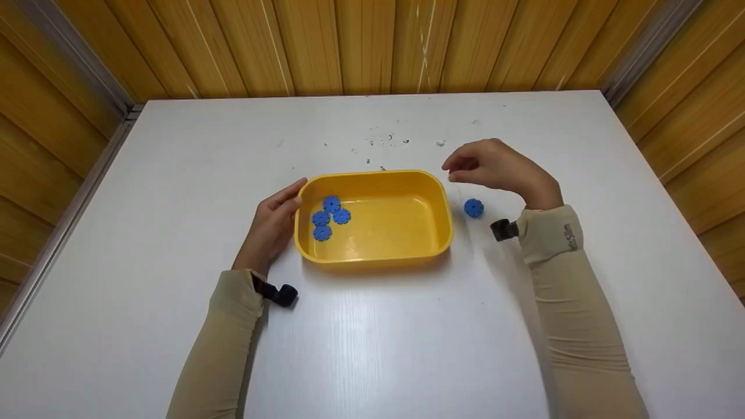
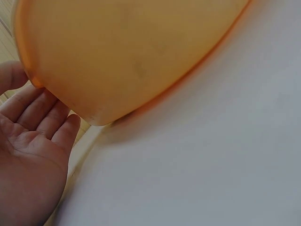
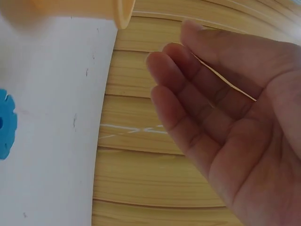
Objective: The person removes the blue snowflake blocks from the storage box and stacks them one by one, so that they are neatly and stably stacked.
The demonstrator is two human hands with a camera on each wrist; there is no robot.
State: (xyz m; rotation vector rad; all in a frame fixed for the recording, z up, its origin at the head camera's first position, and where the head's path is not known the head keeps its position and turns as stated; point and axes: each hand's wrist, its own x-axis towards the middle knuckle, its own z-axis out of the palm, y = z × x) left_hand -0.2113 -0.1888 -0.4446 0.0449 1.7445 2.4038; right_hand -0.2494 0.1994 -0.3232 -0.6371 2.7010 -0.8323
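A yellow plastic tub (image 1: 372, 261) sits on the white table, with several blue notched discs (image 1: 331, 204) lying flat in its left end. My left hand (image 1: 276, 216) grips the tub's left end. In the left wrist view, the thumb is at the rim and the fingers (image 2: 44, 110) lie against the outer wall. To the right of the tub, my right hand (image 1: 502, 169) hovers with loosely bent fingers and nothing in them. Below that hand, one blue notched disc (image 1: 474, 208) rests on the table, partly visible in the right wrist view too.
The white table (image 1: 372, 349) has small dark marks (image 1: 390, 138) behind the tub. Yellow wood-patterned panels (image 1: 366, 46) stand along the back and both sides. A black wrist camera (image 1: 504, 229) sticks out from the right sleeve, close to the loose disc.
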